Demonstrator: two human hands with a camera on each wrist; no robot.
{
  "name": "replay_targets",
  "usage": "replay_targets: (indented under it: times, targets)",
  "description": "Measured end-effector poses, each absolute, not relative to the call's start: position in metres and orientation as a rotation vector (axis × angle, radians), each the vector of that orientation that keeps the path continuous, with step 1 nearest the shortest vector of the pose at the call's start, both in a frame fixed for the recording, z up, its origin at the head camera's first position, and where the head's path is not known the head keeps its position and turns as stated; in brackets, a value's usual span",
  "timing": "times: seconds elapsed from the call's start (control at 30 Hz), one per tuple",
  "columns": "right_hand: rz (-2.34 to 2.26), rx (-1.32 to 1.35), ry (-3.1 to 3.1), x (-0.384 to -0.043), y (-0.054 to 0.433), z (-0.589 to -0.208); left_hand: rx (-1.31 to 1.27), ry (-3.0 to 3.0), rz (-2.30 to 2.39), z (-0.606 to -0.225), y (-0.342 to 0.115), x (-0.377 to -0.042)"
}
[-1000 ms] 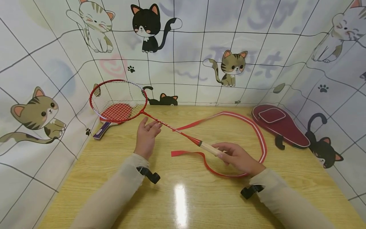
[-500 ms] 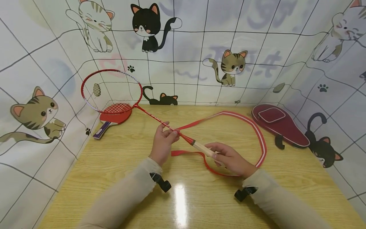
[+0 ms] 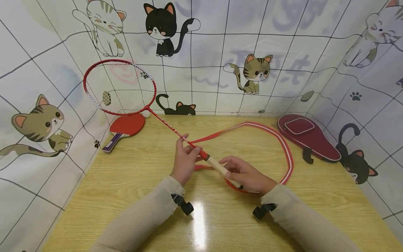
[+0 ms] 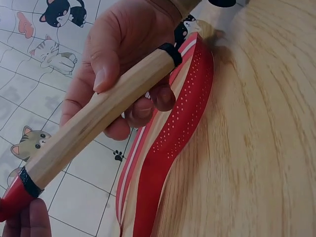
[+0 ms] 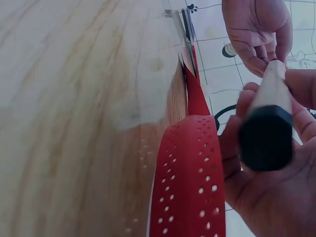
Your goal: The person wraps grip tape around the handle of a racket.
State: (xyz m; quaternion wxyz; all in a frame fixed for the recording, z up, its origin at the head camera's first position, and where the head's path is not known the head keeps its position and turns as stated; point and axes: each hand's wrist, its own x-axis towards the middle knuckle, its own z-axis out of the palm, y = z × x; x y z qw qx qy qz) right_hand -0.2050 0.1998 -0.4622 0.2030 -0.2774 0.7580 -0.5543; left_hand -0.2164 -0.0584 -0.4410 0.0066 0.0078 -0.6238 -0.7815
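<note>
A badminton racket (image 3: pixel 167 125) with a red frame slants across the head view, its head raised at the left in front of the wall cloth. Its bare wooden handle (image 4: pixel 98 111) ends in a black butt cap (image 5: pixel 266 138). My left hand (image 3: pixel 185 159) holds the racket at the red cone above the handle. Lower down, the right hand (image 3: pixel 248 175) grips the wood between thumb and fingers near the butt. Beneath the handle, a long red grip tape (image 3: pixel 287 154) with a white stripe lies looped on the table; small holes show on its red face (image 5: pixel 187 173).
A red table tennis bat (image 3: pixel 130 124) lies at the back left, beside a white ball (image 3: pixel 146 113). At the back right is a dark red bat case (image 3: pixel 308 138) with a black strap (image 3: pixel 308 156). Cat-printed cloth (image 3: pixel 207 52) walls the wooden table on three sides.
The left hand has come rightward from beside the shaft and taken hold of the racket at the cone. The racket's head has risen to the left, and the right hand has shifted slightly left.
</note>
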Motion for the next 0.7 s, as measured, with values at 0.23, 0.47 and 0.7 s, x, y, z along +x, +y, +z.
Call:
replay_targets:
  times: [0.23,0.47,0.7]
  targets:
    - [-1.355,-0.828,2.272,-0.216,0.188,-0.452,0.058,-1.980,-2.393,-0.446,-0.065,-0.217]
    - [-1.156,-0.864,2.433,-0.236,0.177,-0.435,0.069,-1.994,-2.389,-0.450,-0.070,-0.217]
    - [-0.992,-0.780,2.432,-0.252,0.172,-0.431,0.045,-2.026,-2.343,-0.450,-0.075,-0.216]
